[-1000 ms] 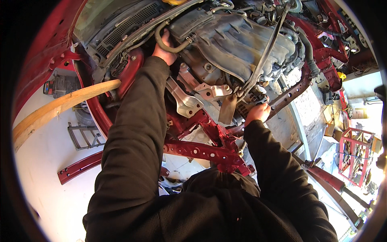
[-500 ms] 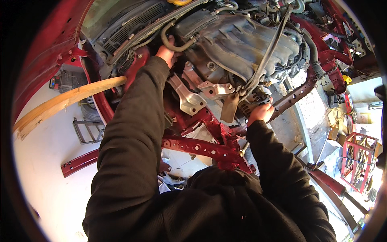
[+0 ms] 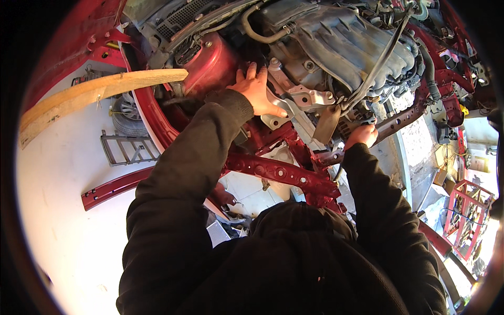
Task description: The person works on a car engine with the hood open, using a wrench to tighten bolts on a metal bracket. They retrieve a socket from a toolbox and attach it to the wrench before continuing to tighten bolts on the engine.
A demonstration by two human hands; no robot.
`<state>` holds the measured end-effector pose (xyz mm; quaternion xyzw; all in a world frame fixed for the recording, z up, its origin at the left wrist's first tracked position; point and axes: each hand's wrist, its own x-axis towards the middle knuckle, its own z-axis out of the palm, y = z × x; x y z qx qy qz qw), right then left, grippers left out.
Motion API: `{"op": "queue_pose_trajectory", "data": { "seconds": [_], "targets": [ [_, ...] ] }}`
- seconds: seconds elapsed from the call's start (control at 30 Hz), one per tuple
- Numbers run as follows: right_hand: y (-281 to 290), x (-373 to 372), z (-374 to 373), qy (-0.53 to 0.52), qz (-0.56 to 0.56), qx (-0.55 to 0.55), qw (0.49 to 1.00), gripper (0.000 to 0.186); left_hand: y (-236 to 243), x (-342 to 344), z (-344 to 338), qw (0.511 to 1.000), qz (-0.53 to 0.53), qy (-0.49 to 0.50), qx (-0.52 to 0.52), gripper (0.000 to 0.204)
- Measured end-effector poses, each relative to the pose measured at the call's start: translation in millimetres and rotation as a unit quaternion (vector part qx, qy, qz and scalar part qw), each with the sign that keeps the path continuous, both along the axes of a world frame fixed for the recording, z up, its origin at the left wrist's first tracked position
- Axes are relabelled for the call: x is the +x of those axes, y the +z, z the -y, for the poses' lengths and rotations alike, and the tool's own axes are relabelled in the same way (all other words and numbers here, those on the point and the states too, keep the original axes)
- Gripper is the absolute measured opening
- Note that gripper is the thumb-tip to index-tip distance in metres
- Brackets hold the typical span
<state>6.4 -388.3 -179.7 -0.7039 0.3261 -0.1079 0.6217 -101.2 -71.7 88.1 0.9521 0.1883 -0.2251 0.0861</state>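
My left hand [image 3: 253,93] lies with fingers spread on the silver engine mount bracket [image 3: 296,100], beside the red strut tower [image 3: 202,68]. My right hand [image 3: 362,133] is closed at the alternator [image 3: 346,125] below the engine; what its fingers grip is too small and dark to make out. Above both hands sits the engine with its ribbed intake manifold [image 3: 341,50]. A dark hose [image 3: 256,32] curves at its upper left, and a long strap or belt [image 3: 375,63] runs down across it to a brown flap [image 3: 326,123] near my right hand.
A wooden plank [image 3: 89,92] leans in from the left. Red body rails [image 3: 273,168] cross below the engine. A wheel [image 3: 131,115], a metal frame [image 3: 128,149] and a loose red beam [image 3: 110,189] lie left; a red rack [image 3: 467,215] and boxes [image 3: 441,170] stand right.
My left hand has come out from behind the hose, moving down onto the bracket and spreading its fingers. My right hand stays at the alternator. The view has shifted, the engine appearing farther up and right.
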Motion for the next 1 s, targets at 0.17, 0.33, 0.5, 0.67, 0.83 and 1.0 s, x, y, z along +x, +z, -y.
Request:
{"op": "queue_pose_trajectory", "data": {
  "seconds": [0.17,0.33,0.5,0.67,0.83,1.0],
  "targets": [
    [-8,1,4,0.009,-0.011,-0.029,0.999,0.049,-5,2,10,0.999,0.015,0.030,0.016,0.138],
    [-6,0,4,0.013,-0.009,0.059,0.998,0.050,-13,5,10,0.999,0.028,0.029,0.024,0.126],
    [-7,-1,2,0.008,0.026,0.132,0.991,0.050,-17,5,8,0.999,0.036,0.004,0.018,0.129],
    [-7,-3,3,0.015,0.003,0.034,0.999,0.045,-19,1,-29,0.981,0.116,0.104,-0.115,0.135],
    [-28,6,13,0.037,-0.008,0.002,0.999,0.049,-41,11,-59,0.925,0.157,0.294,-0.180,0.109],
    [-88,23,35,0.087,0.006,-0.067,0.994,0.053,-101,12,-11,0.712,0.370,0.529,-0.276,0.086]
  ]
}}
